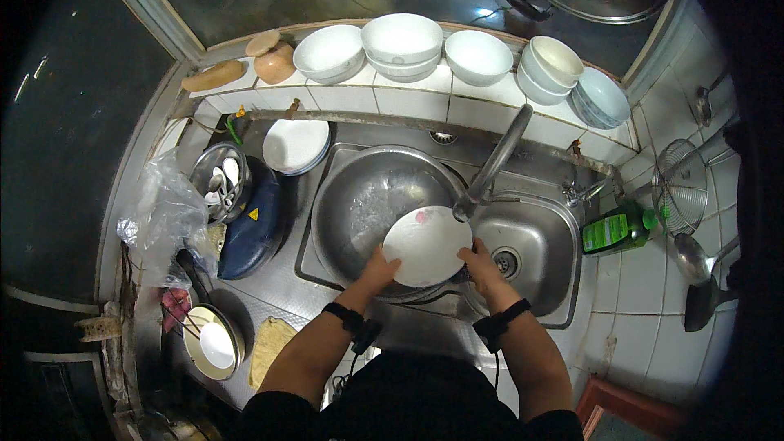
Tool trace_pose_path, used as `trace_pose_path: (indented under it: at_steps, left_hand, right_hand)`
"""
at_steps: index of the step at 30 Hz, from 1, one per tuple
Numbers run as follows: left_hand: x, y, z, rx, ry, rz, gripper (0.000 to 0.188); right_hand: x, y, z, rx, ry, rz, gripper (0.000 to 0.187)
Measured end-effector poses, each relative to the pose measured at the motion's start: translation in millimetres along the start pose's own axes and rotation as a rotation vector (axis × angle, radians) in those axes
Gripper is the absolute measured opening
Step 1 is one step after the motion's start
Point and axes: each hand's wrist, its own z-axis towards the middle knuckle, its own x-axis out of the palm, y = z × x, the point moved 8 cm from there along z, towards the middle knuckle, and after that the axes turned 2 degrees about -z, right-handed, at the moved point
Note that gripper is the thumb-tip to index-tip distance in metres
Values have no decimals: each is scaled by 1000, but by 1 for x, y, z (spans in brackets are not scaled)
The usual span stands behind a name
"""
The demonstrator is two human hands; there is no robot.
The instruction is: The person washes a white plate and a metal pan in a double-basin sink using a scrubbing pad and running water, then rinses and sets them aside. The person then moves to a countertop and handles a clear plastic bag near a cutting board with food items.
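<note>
Between my hands is a white plate with a small pink flower print near its far edge. My left hand grips its left rim, and my right hand grips its right rim; the fingers beneath are hidden. The plate is over the near right part of a large steel basin with water in it, which sits in the left sink bowl. Just beyond the plate's right edge is the end of the metal faucet.
White bowls line the tiled ledge behind the sink. Stacked plates and a steel bowl of spoons stand left. The right sink bowl has a drain. A green detergent bottle and hanging utensils are right; a yellow cloth lies near left.
</note>
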Motion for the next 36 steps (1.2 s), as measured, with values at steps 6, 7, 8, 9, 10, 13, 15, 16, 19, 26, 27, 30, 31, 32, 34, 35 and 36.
trace_pose_path:
  at_steps: [6, 7, 8, 9, 10, 13, 15, 16, 19, 26, 27, 30, 31, 32, 34, 35, 36]
  left_hand:
    - [18, -70, -70, 881, 22, 919, 51]
    - [22, -71, -77, 893, 86, 1010, 51]
    - [27, -71, -82, 903, 152, 1100, 51]
    - [21, -73, -82, 818, 173, 1026, 48]
    - [16, -74, -80, 736, 194, 953, 45]
    - [-14, -60, -57, 271, 186, 601, 36]
    - [-36, -57, -51, 171, 142, 164, 32]
    - [-40, -59, -53, 189, 180, -236, 35]
    - [-59, -53, -54, 171, 162, -291, 36]
    - [-68, -42, -41, 141, 106, -283, 37]
    - [-67, -40, -38, 140, 128, -269, 37]
    - [-65, -33, -29, 125, 163, -274, 37]
    - [-65, -31, -25, 109, 168, -295, 37]
    - [-65, -30, -22, 111, 185, -330, 37]
    - [-63, -37, -18, 207, 227, -255, 36]
    - [-62, -42, -17, 267, 248, -181, 36]
    - [-60, -44, -17, 298, 254, -71, 35]
  right_hand:
    - [17, 7, -3, 131, 108, 61, 56]
    - [21, 10, -3, 148, 123, -2, 55]
    - [24, 12, -4, 172, 122, -58, 55]
    - [30, 17, -3, 141, 143, -27, 56]
    - [35, 20, -2, 118, 147, 11, 57]
    - [49, 31, 9, -14, 178, 102, 62]
    - [60, 34, 20, -100, 289, 39, 61]
    - [59, 35, 28, -201, 217, -293, 57]
    - [71, 24, 47, -438, 24, -1080, 50]
    - [96, -18, 81, -443, 6, -1187, 42]
    - [94, -16, 81, -376, 64, -1073, 40]
    - [93, 38, 39, -660, -56, -691, 37]
    - [101, 47, 23, -669, 56, -664, 39]
    - [111, 61, 1, -788, 60, -725, 41]
    - [141, 80, -40, -1068, 71, -890, 42]
    - [154, 82, -50, -1108, 86, -947, 42]
    - [162, 85, -60, -1207, 100, -968, 42]
